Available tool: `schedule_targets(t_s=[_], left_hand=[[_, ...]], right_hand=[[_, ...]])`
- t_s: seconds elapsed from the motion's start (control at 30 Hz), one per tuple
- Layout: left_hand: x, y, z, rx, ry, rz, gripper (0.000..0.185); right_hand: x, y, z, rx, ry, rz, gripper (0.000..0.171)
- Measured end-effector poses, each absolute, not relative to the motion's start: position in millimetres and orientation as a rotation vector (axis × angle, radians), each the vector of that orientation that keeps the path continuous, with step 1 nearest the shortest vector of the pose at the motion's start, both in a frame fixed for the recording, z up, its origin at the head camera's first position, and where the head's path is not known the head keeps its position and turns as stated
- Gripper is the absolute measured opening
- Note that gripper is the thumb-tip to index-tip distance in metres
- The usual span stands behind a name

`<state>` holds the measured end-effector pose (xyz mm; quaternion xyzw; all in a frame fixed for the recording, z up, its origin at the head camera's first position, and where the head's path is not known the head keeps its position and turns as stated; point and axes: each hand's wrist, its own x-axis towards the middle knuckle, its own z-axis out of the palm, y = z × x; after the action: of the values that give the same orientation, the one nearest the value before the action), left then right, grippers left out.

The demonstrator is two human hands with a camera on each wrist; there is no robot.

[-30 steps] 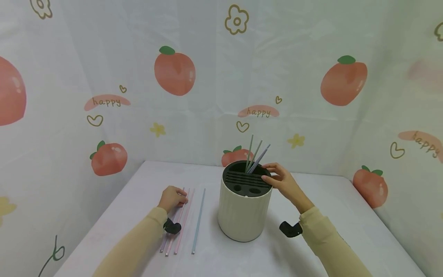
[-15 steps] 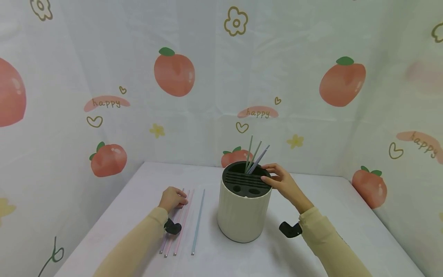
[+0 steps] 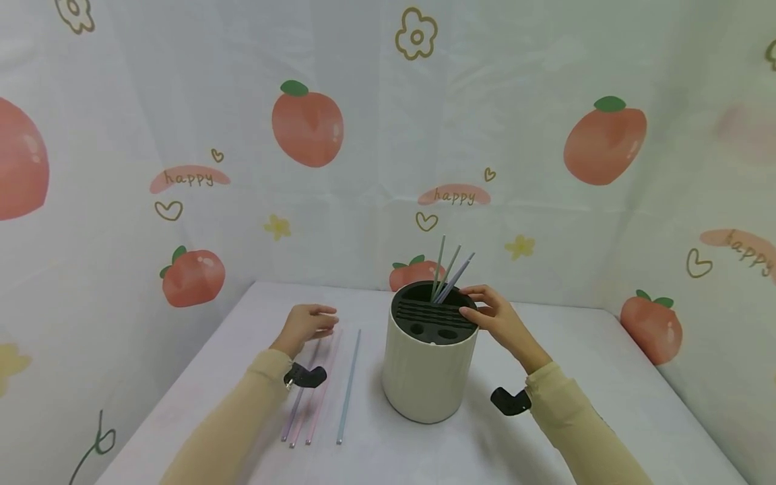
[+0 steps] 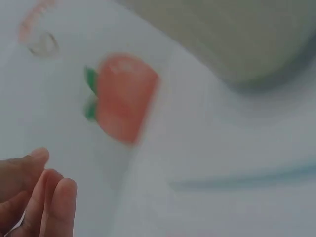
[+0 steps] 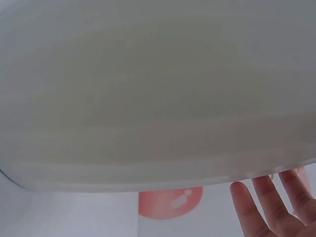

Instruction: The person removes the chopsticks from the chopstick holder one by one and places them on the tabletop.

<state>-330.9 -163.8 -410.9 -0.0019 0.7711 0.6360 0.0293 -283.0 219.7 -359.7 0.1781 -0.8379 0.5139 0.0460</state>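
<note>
A cream cylindrical utensil holder (image 3: 427, 380) with a black slotted top stands in the middle of the table. Several thin green and purple sticks (image 3: 448, 273) lean in its rear opening. My right hand (image 3: 494, 320) grips the holder's right rim, thumb over the top edge and fingers round the far side; its fingertips (image 5: 242, 190) show along the wall in the right wrist view. Left of the holder, my left hand (image 3: 306, 327) hovers over the far ends of a purple stick (image 3: 296, 411) and two pink sticks (image 3: 318, 407). Its fingers are loosely bent, with nothing visible between them.
A blue stick (image 3: 348, 387) lies between the pink sticks and the holder. The white table (image 3: 545, 431) meets a fruit-printed curtain (image 3: 364, 236) behind and at both sides. Each wrist carries a small black camera.
My left hand has risen from the sticks and shifted slightly forward, its fingers now looser. The sticks stay on the table. The right hand keeps its place on the holder.
</note>
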Motion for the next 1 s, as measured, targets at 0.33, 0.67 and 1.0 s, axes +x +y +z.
schedule_targets(t_s=[0.33,0.67,1.0], left_hand=[[-319,-88,-293,0.519,2.208,2.175,0.032],[-328,-27,-270,0.705,2.186,2.07,0.03],[-342,-6,-274,0.619,2.139,1.999,0.031]], right_hand=[[-283,221,-362,0.547,-2.543,1.575,0.041],[-282,219,-359,0.589,-2.497,1.657,0.04],[-282,220,-359,0.578,-2.51,1.667,0.04]])
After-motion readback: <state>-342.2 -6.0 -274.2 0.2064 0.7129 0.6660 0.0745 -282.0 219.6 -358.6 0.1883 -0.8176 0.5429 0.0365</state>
